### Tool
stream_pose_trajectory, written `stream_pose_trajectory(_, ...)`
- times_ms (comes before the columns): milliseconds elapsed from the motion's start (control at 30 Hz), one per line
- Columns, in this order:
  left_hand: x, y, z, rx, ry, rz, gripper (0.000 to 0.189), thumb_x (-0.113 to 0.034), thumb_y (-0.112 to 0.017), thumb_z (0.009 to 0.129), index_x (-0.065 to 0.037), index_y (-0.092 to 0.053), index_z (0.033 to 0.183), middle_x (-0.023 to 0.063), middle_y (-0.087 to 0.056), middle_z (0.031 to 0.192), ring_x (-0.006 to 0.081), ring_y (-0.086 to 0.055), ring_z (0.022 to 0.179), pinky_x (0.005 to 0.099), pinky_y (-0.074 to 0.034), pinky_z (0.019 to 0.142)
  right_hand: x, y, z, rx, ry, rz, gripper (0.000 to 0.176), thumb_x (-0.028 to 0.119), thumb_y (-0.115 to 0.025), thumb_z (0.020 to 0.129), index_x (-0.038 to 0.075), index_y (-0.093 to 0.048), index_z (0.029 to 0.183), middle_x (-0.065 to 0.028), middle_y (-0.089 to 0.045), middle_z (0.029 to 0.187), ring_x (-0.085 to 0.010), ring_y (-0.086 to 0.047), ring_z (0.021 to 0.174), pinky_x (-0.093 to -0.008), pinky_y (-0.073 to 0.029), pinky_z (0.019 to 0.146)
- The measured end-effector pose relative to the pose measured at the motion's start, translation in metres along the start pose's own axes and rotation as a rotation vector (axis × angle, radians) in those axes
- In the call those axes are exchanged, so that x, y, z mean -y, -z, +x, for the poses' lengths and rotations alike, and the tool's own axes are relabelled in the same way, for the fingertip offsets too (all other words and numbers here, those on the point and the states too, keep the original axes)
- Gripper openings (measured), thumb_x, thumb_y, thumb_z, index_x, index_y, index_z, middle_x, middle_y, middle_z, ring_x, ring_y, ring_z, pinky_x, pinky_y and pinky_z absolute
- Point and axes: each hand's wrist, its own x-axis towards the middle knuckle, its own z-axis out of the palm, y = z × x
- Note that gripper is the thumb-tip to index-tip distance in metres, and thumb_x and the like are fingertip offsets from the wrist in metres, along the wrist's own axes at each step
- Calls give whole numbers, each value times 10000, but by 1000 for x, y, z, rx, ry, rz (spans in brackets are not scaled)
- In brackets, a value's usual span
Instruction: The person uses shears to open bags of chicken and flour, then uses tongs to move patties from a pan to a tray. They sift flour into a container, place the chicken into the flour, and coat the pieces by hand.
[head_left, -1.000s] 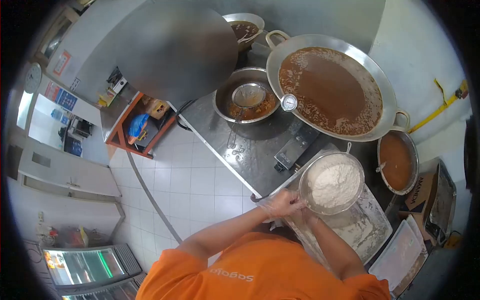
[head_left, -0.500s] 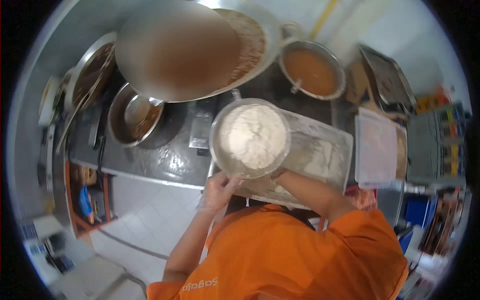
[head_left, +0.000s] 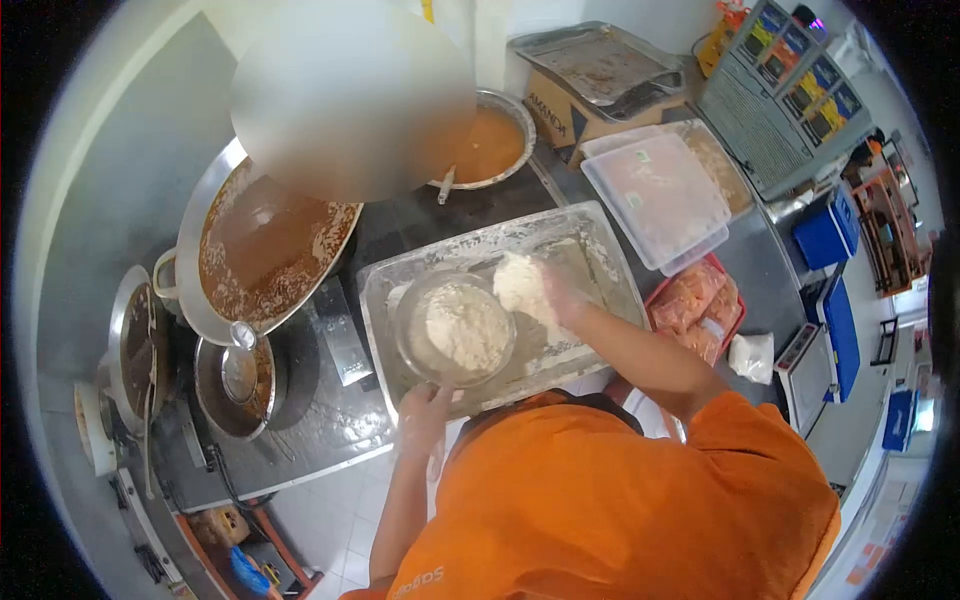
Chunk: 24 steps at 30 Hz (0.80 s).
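A round metal sieve (head_left: 408,345) with a heap of flour (head_left: 468,328) in it is over the left part of a large shallow tray (head_left: 620,245). My left hand (head_left: 424,412) is closed on the sieve's near edge. To the right of the sieve, my right hand (head_left: 566,298) is over the tray with a white clump of flour (head_left: 522,282) at its fingers. Its fingers are mostly hidden by the flour and slightly blurred. Streaks of loose flour coat the tray's bottom.
A wide pan of brown liquid (head_left: 262,250) stands at left behind a metal pot (head_left: 215,405). Farther back is a bowl of orange liquid (head_left: 495,150). Plastic containers (head_left: 660,195), a red basket of bagged food (head_left: 700,310) and a scale (head_left: 808,365) are at right.
My view has turned to the right. The sieve appears lower, nearer the tray, with less flour in it. My right hand has moved from beside the sieve out over the tray, with flour.
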Motion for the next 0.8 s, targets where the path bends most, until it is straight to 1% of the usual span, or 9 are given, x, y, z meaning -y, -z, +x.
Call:
stream_pose_trajectory(67, -8, -11, 13, 99, -38, 127, 370, -352, -656, 863, 15, -691, 903, 167, -688, 803, 267, -654, 739, 379, -484, 694, -24, -49, -8, -543, 197, -1032, 449, 382, -465, 986, 27, -599, 1225, -149, -654, 1156, -279, -644, 993, -393, -517, 896)
stream_pose_trajectory(133, -19, -17, 19, 141, -31, 96, 371, -362, -658, 863, 7, -692, 881, 143, -679, 766, 240, -640, 708, 375, -480, 678, -49, -48, -2, -572, 128, -1181, 418, 381, -494, 983, 54, -620, 1211, -137, -650, 1161, -238, -629, 993, -359, -492, 894)
stream_pose_trajectory(233, -2, -29, 30, 184, -18, -8, 377, -379, -660, 864, -3, -688, 849, 96, -656, 705, 190, -607, 655, 362, -472, 654, -70, -10, 4, -342, 451, -1068, 344, 325, -558, 963, 79, -647, 1187, -121, -671, 1082, -216, -628, 961, -362, -488, 894)
stream_pose_trajectory(300, 10, -29, 33, 185, -13, -84, 383, -386, -661, 867, -5, -683, 839, 72, -641, 681, 167, -588, 632, 354, -469, 646, -38, -47, -31, -545, 751, -1473, 302, 272, -607, 942, 61, -664, 1150, -116, -686, 1006, -230, -639, 934, -373, -502, 894)
stream_pose_trajectory(400, 15, -19, 26, 240, 71, -188, 345, -350, -682, 863, -8, -665, 828, 41, -607, 657, 142, -561, 598, 314, -452, 582, 5, -28, -61, -602, 730, -1137, 308, 276, -630, 932, 28, -669, 1112, -112, -688, 949, -227, -641, 903, -364, -503, 895)
stream_pose_trajectory(500, -6, 0, 7, 217, 29, -264, 287, -297, -700, 855, -20, -644, 808, 8, -558, 624, 109, -524, 563, 269, -401, 504, 36, 18, -63, -920, 251, -1087, 500, 493, -599, 909, 41, -695, 1099, -185, -672, 1080, -243, -621, 1060, -392, -466, 909)
stream_pose_trajectory(600, -5, 2, 7, 206, 7, -379, 247, -256, -707, 854, -43, -622, 763, -25, -509, 596, 78, -465, 526, 251, -329, 448, 37, 59, -54, -1131, 29, -1559, 616, 585, -549, 900, 84, -629, 1250, -201, -625, 1235, -281, -574, 1174, -445, -421, 989)
stream_pose_trajectory(667, -6, 0, 8, 200, 44, -498, 243, -251, -710, 851, -61, -604, 742, -37, -496, 603, 60, -422, 509, 253, -301, 441, 11, 51, -47, -869, 217, -833, 780, 669, -501, 886, 82, -485, 1399, -187, -530, 1384, -294, -481, 1294, -489, -313, 1097)
stream_pose_trajectory(800, -15, -22, 2, 126, -106, -574, 262, -300, -655, 920, -63, -596, 824, -43, -500, 639, 42, -402, 514, 245, -277, 442, -47, -98, -113, -522, 115, -430, 907, 698, -481, 880, 78, -285, 1513, -206, -201, 1578, -299, -210, 1436, -446, -183, 1160)
